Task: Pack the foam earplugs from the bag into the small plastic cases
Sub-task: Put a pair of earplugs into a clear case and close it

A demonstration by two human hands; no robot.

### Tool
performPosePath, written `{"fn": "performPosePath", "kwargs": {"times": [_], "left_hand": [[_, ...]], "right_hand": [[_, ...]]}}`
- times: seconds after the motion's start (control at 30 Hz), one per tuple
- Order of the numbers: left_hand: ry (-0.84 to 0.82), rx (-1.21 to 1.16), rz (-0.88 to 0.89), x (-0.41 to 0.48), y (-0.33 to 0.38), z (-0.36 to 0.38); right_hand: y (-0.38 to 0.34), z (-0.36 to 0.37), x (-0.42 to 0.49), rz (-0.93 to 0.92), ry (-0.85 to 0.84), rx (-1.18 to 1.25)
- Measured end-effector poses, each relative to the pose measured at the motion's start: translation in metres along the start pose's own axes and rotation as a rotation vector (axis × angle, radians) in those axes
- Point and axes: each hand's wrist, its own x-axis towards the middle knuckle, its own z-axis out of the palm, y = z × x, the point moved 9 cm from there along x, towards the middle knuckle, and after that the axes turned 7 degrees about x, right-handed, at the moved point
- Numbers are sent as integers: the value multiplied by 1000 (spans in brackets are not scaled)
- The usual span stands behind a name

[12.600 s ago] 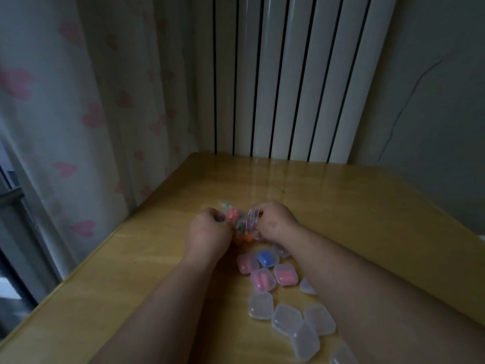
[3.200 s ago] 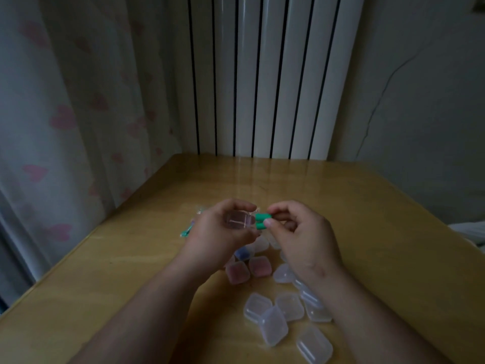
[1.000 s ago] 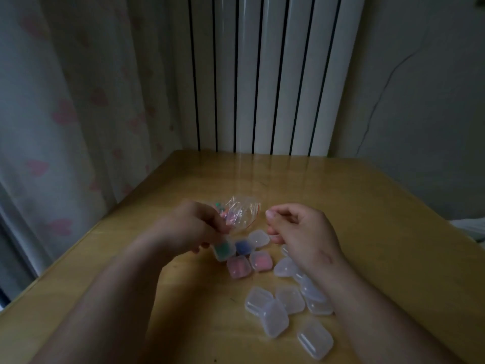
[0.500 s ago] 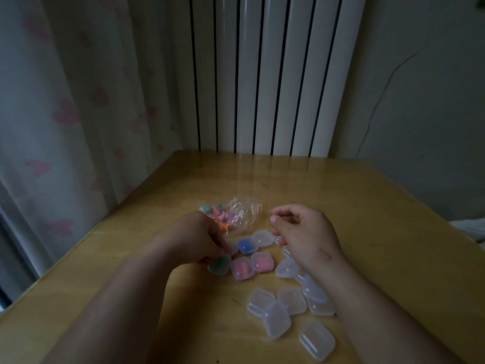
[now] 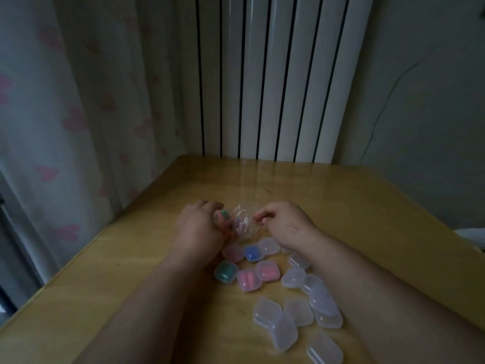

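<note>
A clear plastic bag (image 5: 245,227) with coloured foam earplugs lies on the wooden table (image 5: 341,206) between my hands. My left hand (image 5: 199,229) grips the bag's left side, fingers curled over the earplugs. My right hand (image 5: 284,224) pinches the bag's right edge with curled fingers. Just nearer than the bag lie closed, filled cases: a green case (image 5: 225,271), a blue case (image 5: 253,253) and three pink cases (image 5: 249,280). Several empty clear cases (image 5: 286,315) lie in a loose heap near my right forearm.
A white radiator (image 5: 275,74) stands behind the table's far edge. A curtain with pink hearts (image 5: 65,114) hangs along the left edge. A grey wall is on the right. Bare tabletop stretches to the left and far right.
My left hand has let go of the green case, which now lies beside the pink ones, and moved up onto the bag. My right hand has reached the bag's edge.
</note>
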Motion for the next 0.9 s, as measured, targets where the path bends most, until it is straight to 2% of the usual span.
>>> {"fn": "performPosePath", "kwargs": {"times": [0.13, 0.4, 0.63, 0.8, 0.9], "left_hand": [[6, -91, -56, 0, -12, 11], [16, -122, -88, 0, -19, 13], [34, -151, -85, 2, -20, 15], [31, -177, -91, 3, -21, 17], [21, -193, -106, 3, -24, 20]], "right_hand": [[-11, 22, 13, -52, -23, -176], [-14, 49, 35, -120, -99, -466], [-15, 47, 37, -171, -103, -443], [-13, 54, 38, -175, -171, -381], [-15, 46, 43, -202, -87, -314]]}}
